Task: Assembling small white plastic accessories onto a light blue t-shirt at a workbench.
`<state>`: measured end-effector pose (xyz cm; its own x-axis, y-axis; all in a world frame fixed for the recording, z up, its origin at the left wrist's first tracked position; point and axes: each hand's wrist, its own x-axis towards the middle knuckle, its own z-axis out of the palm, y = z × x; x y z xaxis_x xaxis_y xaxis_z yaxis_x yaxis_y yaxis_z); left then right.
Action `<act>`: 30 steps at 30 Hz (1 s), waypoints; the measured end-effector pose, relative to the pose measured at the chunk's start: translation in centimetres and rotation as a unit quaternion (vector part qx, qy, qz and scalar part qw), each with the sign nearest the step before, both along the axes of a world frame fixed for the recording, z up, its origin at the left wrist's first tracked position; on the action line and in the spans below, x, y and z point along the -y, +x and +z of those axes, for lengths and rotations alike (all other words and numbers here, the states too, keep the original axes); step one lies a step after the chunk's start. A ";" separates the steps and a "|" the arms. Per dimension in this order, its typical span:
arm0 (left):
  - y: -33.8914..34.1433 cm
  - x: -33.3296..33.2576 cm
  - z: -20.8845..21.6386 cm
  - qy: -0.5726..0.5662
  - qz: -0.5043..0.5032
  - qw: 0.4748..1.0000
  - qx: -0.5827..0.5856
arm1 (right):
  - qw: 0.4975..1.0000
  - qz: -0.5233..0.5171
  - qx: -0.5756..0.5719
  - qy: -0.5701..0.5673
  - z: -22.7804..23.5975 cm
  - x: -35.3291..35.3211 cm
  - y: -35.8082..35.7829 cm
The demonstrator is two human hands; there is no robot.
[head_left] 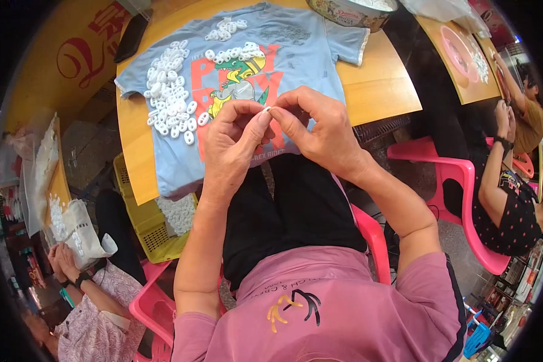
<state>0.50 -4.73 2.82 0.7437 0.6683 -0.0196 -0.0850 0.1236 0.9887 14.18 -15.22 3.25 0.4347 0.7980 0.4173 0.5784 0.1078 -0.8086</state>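
Note:
Over the near part of a blue printed T-shirt [320, 66] spread on a wooden table [386, 84], my two hands meet fingertip to fingertip. My left hand [235, 136] and my right hand [320, 123] are both closed in a pinch on one small white piece [267, 110], mostly covered by the fingers. To the left on the shirt lies a heap of white oval plastic pieces [169, 90], with dark holes or marks in them. A smaller group of white pieces [226, 29] sits farther back, and a row of them [235, 53] crosses the shirt's print.
A round tin [350, 15] with white pieces stands at the far edge. A dark phone-like object [131, 38] lies at the back left. Below the table's left edge is a yellow crate [145, 223]. People sit at tables on both sides; a pink chair [458, 181] is at right.

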 end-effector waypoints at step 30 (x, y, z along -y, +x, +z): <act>0.0 -1.3 -1.6 -0.134 0.002 0.982 0.135 | 0.963 -0.015 0.252 -0.096 0.3 -4.6 10.9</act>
